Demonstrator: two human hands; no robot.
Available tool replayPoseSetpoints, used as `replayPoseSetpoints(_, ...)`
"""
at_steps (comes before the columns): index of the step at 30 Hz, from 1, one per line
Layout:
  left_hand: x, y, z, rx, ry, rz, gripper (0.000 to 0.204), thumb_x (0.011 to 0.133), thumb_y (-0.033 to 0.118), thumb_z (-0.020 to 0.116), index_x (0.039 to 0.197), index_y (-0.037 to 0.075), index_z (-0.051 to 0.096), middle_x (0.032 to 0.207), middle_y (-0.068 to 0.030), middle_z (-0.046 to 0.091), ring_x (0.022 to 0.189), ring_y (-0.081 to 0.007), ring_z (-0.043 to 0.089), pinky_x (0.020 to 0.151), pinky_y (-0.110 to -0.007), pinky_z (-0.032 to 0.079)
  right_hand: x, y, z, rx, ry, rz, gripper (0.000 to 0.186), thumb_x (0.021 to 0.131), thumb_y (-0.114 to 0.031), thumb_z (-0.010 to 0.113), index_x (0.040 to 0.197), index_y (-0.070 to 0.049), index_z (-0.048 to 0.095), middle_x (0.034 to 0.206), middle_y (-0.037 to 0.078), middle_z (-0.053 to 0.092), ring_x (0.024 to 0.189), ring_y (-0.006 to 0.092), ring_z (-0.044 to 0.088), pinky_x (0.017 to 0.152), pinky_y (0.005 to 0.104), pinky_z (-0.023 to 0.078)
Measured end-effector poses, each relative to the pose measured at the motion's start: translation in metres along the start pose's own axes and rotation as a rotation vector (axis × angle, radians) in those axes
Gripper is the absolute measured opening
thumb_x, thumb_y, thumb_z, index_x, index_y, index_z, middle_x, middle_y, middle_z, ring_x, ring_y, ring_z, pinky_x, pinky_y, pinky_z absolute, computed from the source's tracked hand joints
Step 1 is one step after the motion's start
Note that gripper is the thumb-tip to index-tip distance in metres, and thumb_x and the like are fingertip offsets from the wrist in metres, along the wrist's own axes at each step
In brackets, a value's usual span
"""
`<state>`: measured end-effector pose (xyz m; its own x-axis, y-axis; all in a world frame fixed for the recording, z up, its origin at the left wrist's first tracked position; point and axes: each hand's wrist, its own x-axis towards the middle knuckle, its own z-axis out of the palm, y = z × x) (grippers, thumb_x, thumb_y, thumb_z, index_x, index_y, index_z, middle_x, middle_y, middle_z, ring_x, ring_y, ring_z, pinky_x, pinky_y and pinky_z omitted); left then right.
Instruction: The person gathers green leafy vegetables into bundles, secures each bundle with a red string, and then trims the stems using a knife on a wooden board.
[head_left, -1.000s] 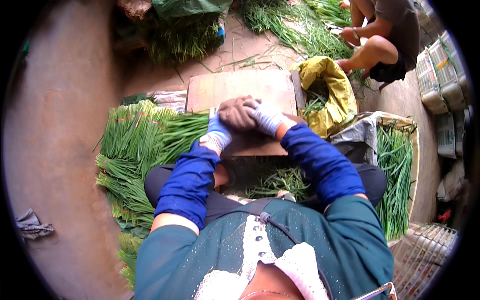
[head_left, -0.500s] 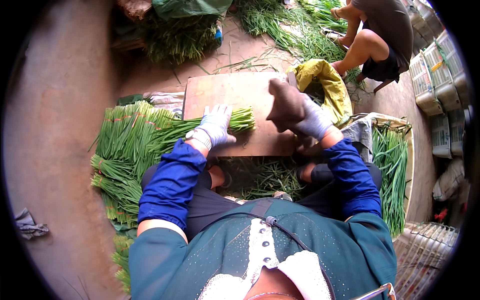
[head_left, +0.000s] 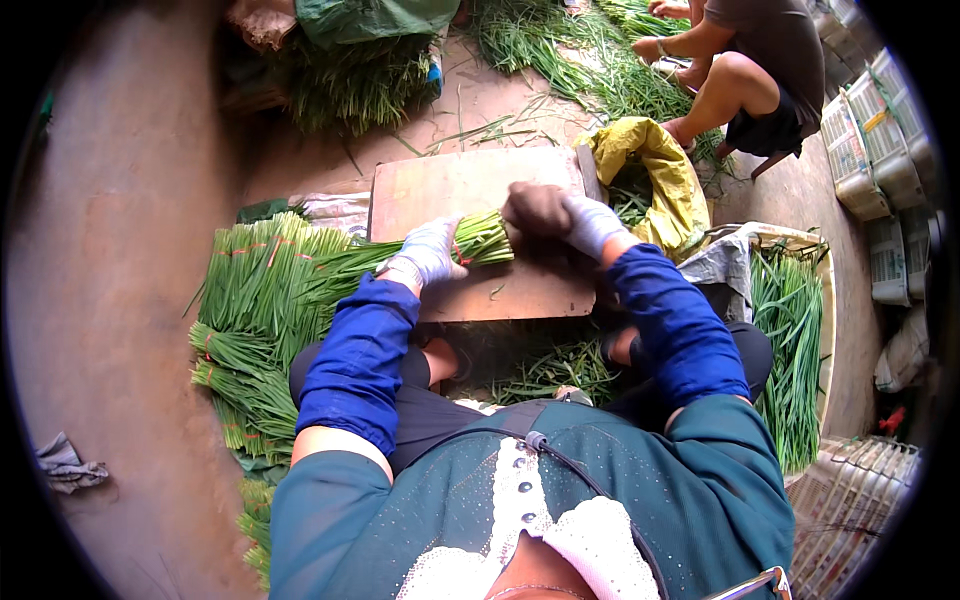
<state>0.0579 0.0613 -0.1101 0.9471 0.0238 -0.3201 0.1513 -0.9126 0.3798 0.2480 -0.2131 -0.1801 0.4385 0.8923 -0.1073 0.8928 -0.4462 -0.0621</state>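
My left hand (head_left: 428, 252), in a pale glove, is wrapped around a bundle of long green chives (head_left: 483, 240) near its pale cut ends. A red tie shows beside the fingers. The bundle lies across a wooden board (head_left: 470, 180), its leaves trailing left onto a heap of tied chives (head_left: 255, 265). My right hand (head_left: 592, 226), gloved too, grips a crumpled brown cloth (head_left: 537, 208). That cloth is at the cut ends and appears to touch them; its far side is blurred.
A yellow sack (head_left: 682, 185) stands beyond the board's right corner. To my right is a crate (head_left: 825, 350) of green leaves (head_left: 783, 350). Loose leaves (head_left: 545, 365) lie between my feet. Another person (head_left: 760, 70) sits at the far right beside spread greens (head_left: 600, 75) and stacked plastic crates (head_left: 865, 150).
My right hand has brought the brown cloth left and down to the cut ends. My left hand has gone from lying flat on the chives to closing around them, and the red tie now shows.
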Motion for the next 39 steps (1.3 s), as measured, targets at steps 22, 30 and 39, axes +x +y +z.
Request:
replayPoseSetpoints(22, 0.008, -0.009, 0.044, 0.377, 0.166, -0.135, 0.091, 0.071, 0.047, 0.079, 0.145, 0.009, 0.041, 0.145, -0.0141, 0.043, 0.136, -0.0322, 0.039, 0.116, -0.052, 0.025, 0.023, -0.074, 0.000, 0.385, 0.208, -0.031, 0.030, 0.087, -0.006, 0.053, 0.116, -0.006, 0.058, 0.122, 0.020, 0.060, 0.102, 0.0394, 0.064, 0.088, 0.0432, 0.053)
replayPoseSetpoints(30, 0.015, -0.005, 0.018, 0.232, 0.116, -0.062, 0.101, 0.059, 0.035, 0.089, 0.143, 0.008, 0.041, 0.138, -0.0171, 0.049, 0.129, -0.0340, 0.047, 0.111, -0.047, 0.033, -0.017, -0.047, -0.039, 0.363, 0.409, 0.058, 0.049, 0.077, -0.032, 0.076, 0.117, -0.007, 0.060, 0.129, 0.022, 0.055, 0.114, 0.0396, 0.058, 0.094, 0.0443, 0.049)
replayPoseSetpoints(39, 0.020, -0.018, 0.005, 0.186, 0.150, -0.005, 0.089, 0.056, 0.033, 0.091, 0.132, 0.006, 0.050, 0.129, -0.0176, 0.058, 0.120, -0.0332, 0.056, 0.103, -0.041, 0.043, 0.025, -0.056, -0.037, 0.427, 0.140, 0.088, 0.031, 0.087, -0.014, 0.057, 0.118, -0.010, 0.055, 0.111, 0.019, 0.065, 0.100, 0.0396, 0.065, 0.086, 0.0473, 0.052)
